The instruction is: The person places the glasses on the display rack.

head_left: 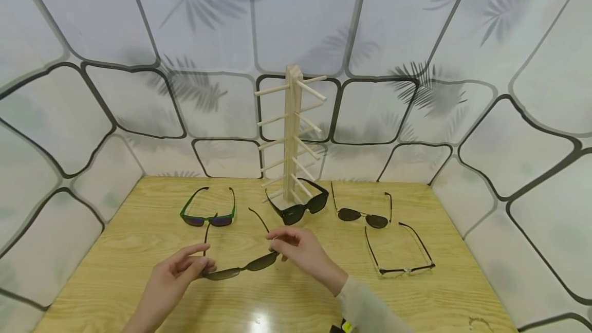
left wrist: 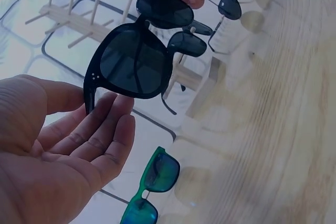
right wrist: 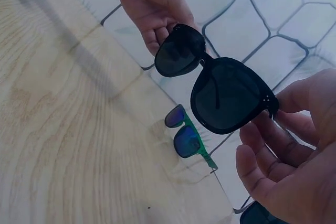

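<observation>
Two-handed grip on a pair of black sunglasses (head_left: 261, 261), as you held it above the table (head_left: 106, 251). Your left hand (head_left: 178, 271) pinched the left end of the frame by the hinge, thumb against fingers, the gap between them closed down to the thickness of the frame. Your right hand (head_left: 302, 251) pinched the opposite end in like manner, near the right hinge; a pale sleeve (head_left: 370, 307) covered your right forearm. The sunglasses lay between your two hands, in front of the wooden stand (head_left: 292, 132), lenses on your side and both temples unfolded away from you. Small pale dots marked the frame's outer corners in both wrist views.

The stand rose upright near the table's back edge, with bare pegs projecting from its post at several levels. Four other pairs rested on the table, temples spread: green-framed sunglasses (head_left: 221, 221) to the left of the stand, thick black-framed sunglasses (head_left: 316, 203) at its foot, thin-framed dark sunglasses (head_left: 349, 214) to its right, and clear-lensed eyeglasses (head_left: 386, 272) farther right and closer to you. A patterned wall (head_left: 222, 155) stood behind. A small black-and-yellow item (head_left: 344, 327), partly cut off, appeared beside your sleeve.
</observation>
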The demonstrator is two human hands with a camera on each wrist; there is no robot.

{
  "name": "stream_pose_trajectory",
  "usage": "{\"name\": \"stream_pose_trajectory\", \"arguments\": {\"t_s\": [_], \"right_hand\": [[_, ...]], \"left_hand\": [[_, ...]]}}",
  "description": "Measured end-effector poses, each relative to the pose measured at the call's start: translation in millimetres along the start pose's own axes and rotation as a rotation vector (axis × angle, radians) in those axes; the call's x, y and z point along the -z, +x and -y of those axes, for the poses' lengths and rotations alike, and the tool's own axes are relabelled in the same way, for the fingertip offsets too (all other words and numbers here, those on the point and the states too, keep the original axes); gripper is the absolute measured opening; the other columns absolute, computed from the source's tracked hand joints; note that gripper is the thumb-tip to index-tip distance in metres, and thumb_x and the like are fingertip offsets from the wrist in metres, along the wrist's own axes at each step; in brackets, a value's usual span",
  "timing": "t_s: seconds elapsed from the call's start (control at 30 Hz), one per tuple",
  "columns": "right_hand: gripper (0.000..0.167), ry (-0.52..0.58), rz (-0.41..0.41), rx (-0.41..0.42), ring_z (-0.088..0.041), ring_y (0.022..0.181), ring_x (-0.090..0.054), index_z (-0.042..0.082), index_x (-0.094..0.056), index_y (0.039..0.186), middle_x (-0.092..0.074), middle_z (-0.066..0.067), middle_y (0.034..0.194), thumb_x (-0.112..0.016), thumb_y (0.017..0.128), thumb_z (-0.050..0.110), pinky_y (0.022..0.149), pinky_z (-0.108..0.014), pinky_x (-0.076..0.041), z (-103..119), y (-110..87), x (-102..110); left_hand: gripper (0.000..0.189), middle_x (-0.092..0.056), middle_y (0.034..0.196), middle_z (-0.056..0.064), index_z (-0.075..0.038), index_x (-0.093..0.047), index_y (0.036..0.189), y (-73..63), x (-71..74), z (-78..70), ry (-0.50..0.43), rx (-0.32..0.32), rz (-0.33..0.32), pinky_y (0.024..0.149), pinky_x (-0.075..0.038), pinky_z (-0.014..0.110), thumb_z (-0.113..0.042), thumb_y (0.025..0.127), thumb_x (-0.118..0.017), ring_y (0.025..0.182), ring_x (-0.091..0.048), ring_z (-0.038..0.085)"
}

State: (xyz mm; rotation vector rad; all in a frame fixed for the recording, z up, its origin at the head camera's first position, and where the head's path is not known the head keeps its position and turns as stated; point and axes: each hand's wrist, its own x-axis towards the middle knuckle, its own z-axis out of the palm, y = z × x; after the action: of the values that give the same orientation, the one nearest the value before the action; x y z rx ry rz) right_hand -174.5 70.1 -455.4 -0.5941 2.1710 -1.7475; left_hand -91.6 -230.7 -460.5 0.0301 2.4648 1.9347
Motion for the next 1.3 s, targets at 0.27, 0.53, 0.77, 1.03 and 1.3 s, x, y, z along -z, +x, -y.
{"name": "stream_pose_trajectory", "arguments": {"t_s": [0.27,0.53,0.77,1.03,1.3], "right_hand": [[0.026,0.038,-0.032,0.008,-0.006,0.087,-0.066,0.004,-0.073,0.127,-0.073,-0.027,0.117,-0.064,0.106,0.015,0.074,-0.025,-0.059,9,-2.3,10],[0.026,0.044,-0.085,0.07,-0.007,0.084,-0.066,0.001,-0.071,0.128,-0.073,-0.027,0.115,-0.064,0.106,0.013,0.072,-0.027,-0.059,9,-2.4,23],[0.03,0.046,-0.138,0.066,-0.008,0.083,-0.065,-0.004,-0.068,0.13,-0.072,-0.027,0.115,-0.063,0.107,0.015,0.073,-0.028,-0.059,9,-2.3,37],[0.031,0.045,-0.21,0.093,-0.007,0.086,-0.066,-0.005,-0.068,0.13,-0.071,-0.03,0.114,-0.064,0.107,0.015,0.075,-0.03,-0.059,10,-4.1,51],[0.029,0.014,-0.281,0.078,-0.011,0.083,-0.066,-0.002,-0.071,0.128,-0.075,-0.015,0.107,-0.064,0.107,0.016,0.076,-0.033,-0.06,10,-7.1,63]], "left_hand": [[0.042,-0.081,0.111,-0.002,-0.001,-0.059,0.145,2.3,-6.7,-11.1,-0.033,-0.019,0.015,0.087,-0.062,0.025,-0.019,0.107,-0.064,0.099,-0.078,0.013],[0.045,-0.08,0.115,-0.005,0.002,-0.055,0.148,8.7,-13.5,-16.9,-0.11,-0.084,0.094,0.09,-0.061,0.022,-0.013,0.107,-0.063,0.103,-0.077,0.011],[0.044,-0.08,0.116,-0.006,0.006,-0.053,0.147,19.5,-25.6,-22.1,-0.181,-0.174,0.13,0.089,-0.062,0.025,-0.006,0.106,-0.062,0.104,-0.078,0.011],[0.046,-0.08,0.116,-0.004,0.005,-0.053,0.148,29.9,-40.2,-31.1,-0.19,-0.178,0.131,0.089,-0.063,0.029,-0.009,0.105,-0.065,0.104,-0.078,0.012],[0.047,-0.08,0.115,-0.004,0.003,-0.055,0.147,38.9,-55.4,-39.3,-0.213,-0.153,0.128,0.087,-0.064,0.031,-0.01,0.104,-0.068,0.103,-0.078,0.012]]}}
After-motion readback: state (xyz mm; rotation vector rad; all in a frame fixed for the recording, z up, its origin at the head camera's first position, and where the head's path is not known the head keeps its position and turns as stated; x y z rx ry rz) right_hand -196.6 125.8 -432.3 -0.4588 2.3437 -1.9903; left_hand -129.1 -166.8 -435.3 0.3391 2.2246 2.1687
